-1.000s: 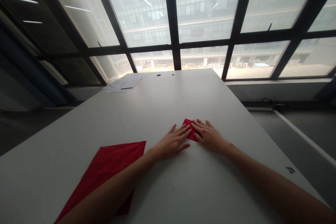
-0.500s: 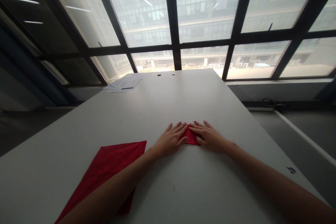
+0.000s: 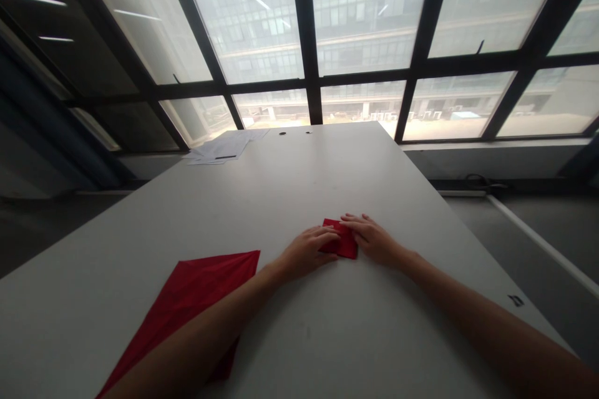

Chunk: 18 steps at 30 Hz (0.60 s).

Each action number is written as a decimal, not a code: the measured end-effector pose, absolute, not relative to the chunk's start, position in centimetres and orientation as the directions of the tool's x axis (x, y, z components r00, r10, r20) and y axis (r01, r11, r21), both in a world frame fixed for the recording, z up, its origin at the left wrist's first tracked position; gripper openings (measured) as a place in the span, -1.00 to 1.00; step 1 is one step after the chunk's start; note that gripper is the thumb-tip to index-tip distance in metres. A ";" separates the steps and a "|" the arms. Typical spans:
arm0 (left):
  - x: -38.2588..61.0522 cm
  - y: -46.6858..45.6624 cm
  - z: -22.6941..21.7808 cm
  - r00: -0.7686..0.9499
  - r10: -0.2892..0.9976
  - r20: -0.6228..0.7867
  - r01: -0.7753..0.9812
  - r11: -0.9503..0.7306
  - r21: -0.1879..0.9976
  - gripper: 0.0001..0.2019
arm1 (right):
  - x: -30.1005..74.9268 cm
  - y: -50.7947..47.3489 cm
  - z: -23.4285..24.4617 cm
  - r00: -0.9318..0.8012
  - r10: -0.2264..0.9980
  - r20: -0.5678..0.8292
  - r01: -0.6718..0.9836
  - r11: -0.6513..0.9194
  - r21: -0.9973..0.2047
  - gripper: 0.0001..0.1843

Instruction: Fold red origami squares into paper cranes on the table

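Note:
A small folded red cloth lies on the white table, between my two hands. My left hand has its fingers over the left part of the cloth and its thumb along the near edge, taking that side between them. On the right side rests my right hand, its fingers stretched out over the far right edge; its thumb is mostly hidden. A larger red cloth with creases is spread to the left, partly under my left forearm.
Paper sheets with a dark pen-like item lie at the table's far left. A small dark mark or sticker is near the right edge of the white table. Large windows stand behind.
Both hands were spread flat on the small cloth. The left fingers have drawn closer together around its left side, and the right hand has shifted slightly, showing more of the cloth.

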State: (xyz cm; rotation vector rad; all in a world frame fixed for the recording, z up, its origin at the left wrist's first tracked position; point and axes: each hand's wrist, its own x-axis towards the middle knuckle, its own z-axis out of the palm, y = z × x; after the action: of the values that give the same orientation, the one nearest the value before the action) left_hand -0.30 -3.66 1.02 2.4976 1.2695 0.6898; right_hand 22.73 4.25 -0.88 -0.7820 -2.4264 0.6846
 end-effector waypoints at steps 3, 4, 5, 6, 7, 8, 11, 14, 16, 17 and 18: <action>-0.5 -3.5 0.9 0.456 0.845 0.280 0.689 -0.534 0.490 -0.67 | 23.0 4.4 -0.8 -0.657 0.631 0.412 0.266 0.706 -0.656 -0.39; -0.5 -3.5 0.9 0.441 0.855 0.274 0.691 -0.518 0.504 -0.68 | 23.1 4.3 -0.6 -0.668 0.602 0.437 0.223 0.723 -0.654 -0.39; -0.5 -3.5 0.9 0.429 0.863 0.267 0.693 -0.504 0.515 -0.68 | 23.2 4.2 -0.3 -0.692 0.566 0.449 0.193 0.744 -0.640 -0.40; -0.5 -3.5 1.0 0.419 0.870 0.261 0.695 -0.492 0.524 -0.68 | 23.3 3.9 0.1 -0.721 0.529 0.448 0.178 0.766 -0.618 -0.42; -0.5 -3.5 1.0 0.413 0.874 0.257 0.696 -0.484 0.531 -0.69 | 23.4 3.7 0.4 -0.750 0.497 0.437 0.176 0.786 -0.593 -0.44; -0.5 -3.6 1.1 0.411 0.875 0.254 0.693 -0.482 0.537 -0.71 | 23.4 3.4 0.9 -0.776 0.474 0.417 0.184 0.802 -0.568 -0.46; -0.4 -3.6 1.1 0.418 0.869 0.265 0.672 -0.492 0.553 -0.82 | 23.5 2.8 1.9 -0.820 0.441 0.365 0.209 0.825 -0.525 -0.58; -0.5 -3.4 0.8 0.424 0.861 0.282 0.651 -0.506 0.566 -0.88 | 23.5 2.8 2.1 -0.819 0.437 0.371 0.200 0.824 -0.530 -0.75; -0.5 -3.3 0.6 0.422 0.857 0.296 0.642 -0.513 0.570 -0.87 | 23.5 3.1 1.6 -0.801 0.451 0.394 0.197 0.820 -0.538 -0.88; -0.5 -3.2 0.5 0.421 0.854 0.305 0.637 -0.518 0.571 -0.85 | 23.4 3.3 1.3 -0.787 0.463 0.408 0.201 0.817 -0.541 -0.93; -0.5 -3.2 0.5 0.419 0.852 0.313 0.633 -0.522 0.572 -0.83 | 23.3 3.5 0.9 -0.770 0.480 0.421 0.208 0.812 -0.545 -0.94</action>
State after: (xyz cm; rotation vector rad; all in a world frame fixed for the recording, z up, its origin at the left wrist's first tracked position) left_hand -0.50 -3.20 0.50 2.3127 1.2730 0.8264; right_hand 23.31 3.49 0.90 -0.5062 -2.4356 0.6463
